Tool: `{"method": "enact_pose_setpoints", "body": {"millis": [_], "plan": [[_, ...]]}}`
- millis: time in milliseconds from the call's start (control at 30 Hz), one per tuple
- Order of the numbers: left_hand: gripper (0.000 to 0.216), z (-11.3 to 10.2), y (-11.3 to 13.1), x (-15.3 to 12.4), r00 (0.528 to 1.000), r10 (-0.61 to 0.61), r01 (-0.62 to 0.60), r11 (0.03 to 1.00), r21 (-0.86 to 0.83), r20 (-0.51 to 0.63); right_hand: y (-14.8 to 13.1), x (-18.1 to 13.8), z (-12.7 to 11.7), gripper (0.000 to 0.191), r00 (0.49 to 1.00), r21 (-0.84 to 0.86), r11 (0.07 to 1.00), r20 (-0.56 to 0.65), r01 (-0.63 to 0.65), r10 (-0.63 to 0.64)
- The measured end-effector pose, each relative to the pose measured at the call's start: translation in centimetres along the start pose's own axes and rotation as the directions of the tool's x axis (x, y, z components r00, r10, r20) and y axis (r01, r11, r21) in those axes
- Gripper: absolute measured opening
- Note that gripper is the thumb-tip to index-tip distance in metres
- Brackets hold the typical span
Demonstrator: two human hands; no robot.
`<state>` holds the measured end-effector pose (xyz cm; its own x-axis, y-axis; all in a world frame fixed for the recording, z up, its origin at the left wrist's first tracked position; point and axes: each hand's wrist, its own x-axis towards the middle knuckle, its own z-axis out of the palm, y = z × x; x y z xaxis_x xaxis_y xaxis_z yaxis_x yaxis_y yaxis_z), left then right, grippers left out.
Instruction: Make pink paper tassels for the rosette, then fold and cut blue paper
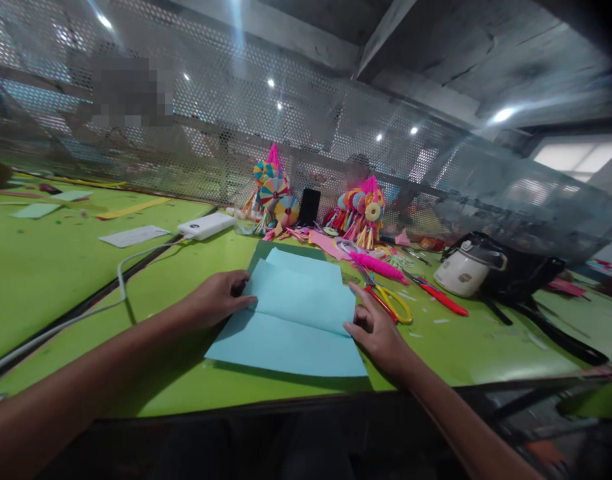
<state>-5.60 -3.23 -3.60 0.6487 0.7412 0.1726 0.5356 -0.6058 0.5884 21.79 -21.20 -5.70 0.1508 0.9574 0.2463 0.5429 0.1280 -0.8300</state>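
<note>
A light blue sheet of paper (pixel 291 320) lies on the green table (pixel 151 293), its far half folded over toward me. My left hand (pixel 219 297) rests on the sheet's left edge, fingers pressed flat along the fold. My right hand (pixel 373 327) touches the right edge, index finger stretched out and the other fingers curled. A darker green sheet (pixel 273 248) shows beneath the blue one at the far side.
Scissors with yellow handles (pixel 393 300) and red-handled ones (pixel 439 293) lie right of the paper. Colourful paper ornaments (pixel 273 193) (pixel 361 210), a dark phone (pixel 309 205), a white power bank (pixel 206 225) with cable, and a white pot (pixel 469 267) stand behind. A perforated metal screen (pixel 211 120) backs the table.
</note>
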Motion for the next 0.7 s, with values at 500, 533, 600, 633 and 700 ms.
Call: {"method": "enact_pose_setpoints", "body": {"millis": [500,533,600,633,700], "plan": [[0.059,1.2,0.5,-0.6,0.997,0.039,-0.027,0.987,0.157,-0.073,-0.6,-0.1,0.1,0.07,1.0,-0.064,0.998,0.008,0.004,-0.003],[0.059,1.3,0.6,-0.6,0.997,0.037,-0.025,0.986,0.164,-0.073,-0.5,-0.1,0.0,0.071,1.0,-0.055,0.998,0.012,0.002,-0.002],[0.061,1.3,0.7,-0.6,0.997,0.031,-0.017,0.984,0.177,-0.077,-0.4,-0.1,0.0,0.072,1.0,-0.045,0.999,0.02,0.002,-0.001],[0.063,1.3,0.8,-0.6,0.996,0.029,-0.014,0.983,0.186,-0.079,-0.4,-0.1,0.0,0.072,1.0,-0.044,0.999,0.021,0.005,-0.004],[0.063,1.3,1.0,-0.7,0.997,0.021,-0.006,0.979,0.206,-0.072,-0.4,-0.1,0.0,0.071,1.0,-0.05,0.999,0.017,0.011,-0.01]]}}
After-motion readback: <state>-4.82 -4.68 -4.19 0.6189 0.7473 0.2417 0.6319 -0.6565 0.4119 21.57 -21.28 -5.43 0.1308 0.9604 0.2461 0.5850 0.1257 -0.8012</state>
